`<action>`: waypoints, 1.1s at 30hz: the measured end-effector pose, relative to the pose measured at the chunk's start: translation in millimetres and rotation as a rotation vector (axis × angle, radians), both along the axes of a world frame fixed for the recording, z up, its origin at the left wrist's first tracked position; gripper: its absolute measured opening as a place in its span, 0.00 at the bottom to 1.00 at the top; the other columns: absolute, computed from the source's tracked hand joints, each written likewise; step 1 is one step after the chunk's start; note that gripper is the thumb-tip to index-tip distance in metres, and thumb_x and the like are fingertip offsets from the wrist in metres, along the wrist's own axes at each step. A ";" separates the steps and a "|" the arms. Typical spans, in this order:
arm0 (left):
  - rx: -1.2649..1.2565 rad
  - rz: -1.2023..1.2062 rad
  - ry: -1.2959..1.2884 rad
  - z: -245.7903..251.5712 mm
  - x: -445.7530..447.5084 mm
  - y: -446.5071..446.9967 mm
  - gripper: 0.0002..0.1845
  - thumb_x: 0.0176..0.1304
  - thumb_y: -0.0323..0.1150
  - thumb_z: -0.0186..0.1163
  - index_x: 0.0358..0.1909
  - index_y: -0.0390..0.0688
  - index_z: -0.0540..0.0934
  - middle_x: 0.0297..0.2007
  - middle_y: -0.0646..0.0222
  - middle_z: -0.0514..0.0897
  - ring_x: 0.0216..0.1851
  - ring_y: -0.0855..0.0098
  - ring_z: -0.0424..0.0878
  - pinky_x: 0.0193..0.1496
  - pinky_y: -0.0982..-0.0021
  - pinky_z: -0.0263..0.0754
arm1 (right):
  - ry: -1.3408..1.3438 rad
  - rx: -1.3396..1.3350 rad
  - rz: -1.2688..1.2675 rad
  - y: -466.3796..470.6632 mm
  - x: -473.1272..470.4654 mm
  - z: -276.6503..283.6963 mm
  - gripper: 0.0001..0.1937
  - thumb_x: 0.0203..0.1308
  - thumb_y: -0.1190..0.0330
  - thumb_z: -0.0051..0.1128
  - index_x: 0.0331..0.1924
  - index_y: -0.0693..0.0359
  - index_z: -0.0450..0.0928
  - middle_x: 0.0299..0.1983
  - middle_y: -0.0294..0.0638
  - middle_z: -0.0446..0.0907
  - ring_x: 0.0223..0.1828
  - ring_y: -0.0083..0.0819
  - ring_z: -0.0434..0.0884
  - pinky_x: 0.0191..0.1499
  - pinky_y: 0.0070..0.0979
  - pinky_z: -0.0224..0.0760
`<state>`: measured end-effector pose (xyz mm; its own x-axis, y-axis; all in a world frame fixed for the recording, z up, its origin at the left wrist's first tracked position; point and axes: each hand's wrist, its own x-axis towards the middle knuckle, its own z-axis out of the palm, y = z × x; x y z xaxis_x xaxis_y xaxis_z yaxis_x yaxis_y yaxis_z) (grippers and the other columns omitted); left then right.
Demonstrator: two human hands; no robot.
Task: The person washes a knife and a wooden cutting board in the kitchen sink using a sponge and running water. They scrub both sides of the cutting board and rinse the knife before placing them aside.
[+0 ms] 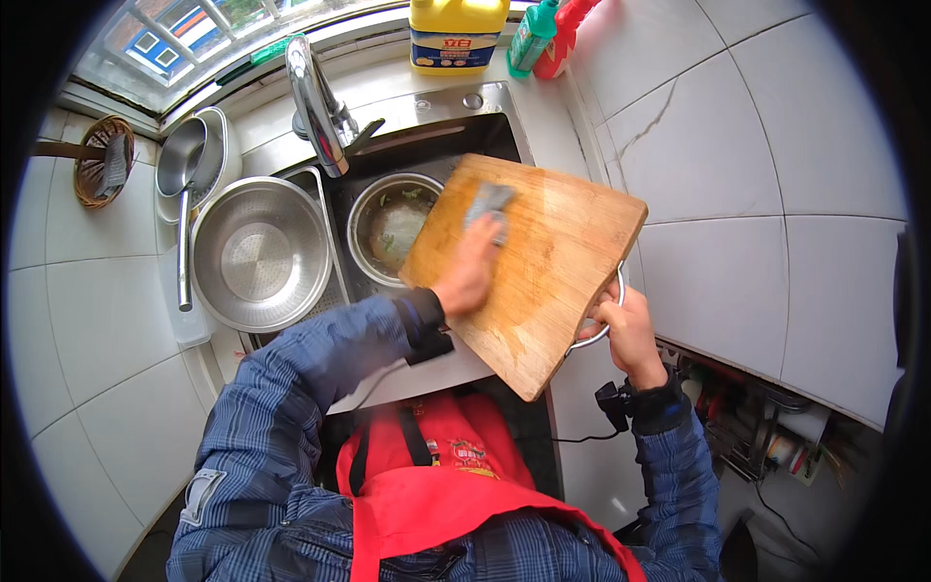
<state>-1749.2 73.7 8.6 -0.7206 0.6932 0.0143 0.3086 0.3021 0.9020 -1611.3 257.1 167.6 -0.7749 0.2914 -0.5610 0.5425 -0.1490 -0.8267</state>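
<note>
A wooden cutting board (560, 225) is held tilted over the right part of the sink (509, 138). My right hand (630, 331) grips the metal handle (621, 284) on its near right edge. Pressed to the board's face is a grey cloth (489, 200), blurred, under the fingers of my left hand (469, 273). The wood looks wet, with darker patches around the cloth. Partly hidden behind the board, a steel bowl (358, 244) sits in the basin, holding cloudy water and a few green leaf scraps.
Left of the basin lies a perforated steel colander (262, 254), beside a long-handled pan (183, 156). A chrome faucet (316, 109) arches over the sink. A yellow jug (458, 40), a green bottle (532, 36) and a red bottle (564, 44) stand behind. A tiled wall (713, 269) borders the right.
</note>
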 end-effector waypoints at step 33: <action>0.325 -0.213 0.039 93.9 1.5 74.7 0.21 0.75 0.28 0.48 0.68 0.38 0.68 0.71 0.47 0.64 0.75 0.50 0.58 0.75 0.59 0.54 | 0.052 -0.036 0.072 -9.5 -4.0 18.4 0.18 0.57 0.80 0.43 0.52 0.72 0.73 0.43 0.41 0.82 0.40 0.29 0.84 0.32 0.23 0.82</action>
<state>-1747.7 148.5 102.5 -0.5553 0.7823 0.2821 0.3692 -0.0720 0.9265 -1615.4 247.7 186.0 -0.8216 0.2145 -0.5281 0.5090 -0.1411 -0.8491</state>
